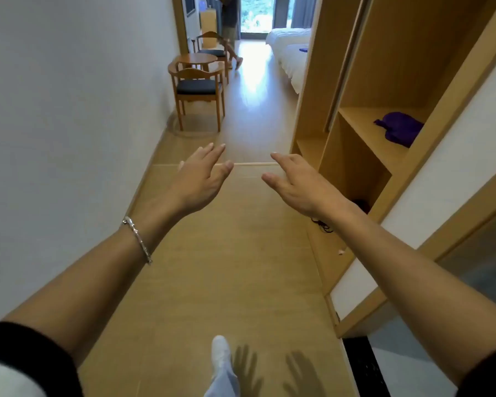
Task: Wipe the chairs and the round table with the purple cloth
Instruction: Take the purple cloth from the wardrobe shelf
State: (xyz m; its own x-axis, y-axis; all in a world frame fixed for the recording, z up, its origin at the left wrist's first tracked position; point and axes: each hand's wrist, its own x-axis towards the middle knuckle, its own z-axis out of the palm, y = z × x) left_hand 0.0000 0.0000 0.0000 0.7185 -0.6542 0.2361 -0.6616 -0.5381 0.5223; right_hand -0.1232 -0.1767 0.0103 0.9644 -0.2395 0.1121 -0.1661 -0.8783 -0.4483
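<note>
Purple cloth (pixel 400 128) lies crumpled on an open wardrobe shelf (pixel 364 134) to your right, its far edge hidden behind the wardrobe's frame. Your left hand (pixel 202 179) and right hand (pixel 301 184) reach forward over the floor, side by side, fingers straight and slightly spread, neither one gripping anything. A bracelet (pixel 138 239) circles your left wrist. Well ahead by the left wall stand the round table (pixel 196 58) and the near chair (pixel 198 87). The far chair (pixel 212 43) is partly hidden behind them. Another person (pixel 229 27) is cut off by the top edge.
</note>
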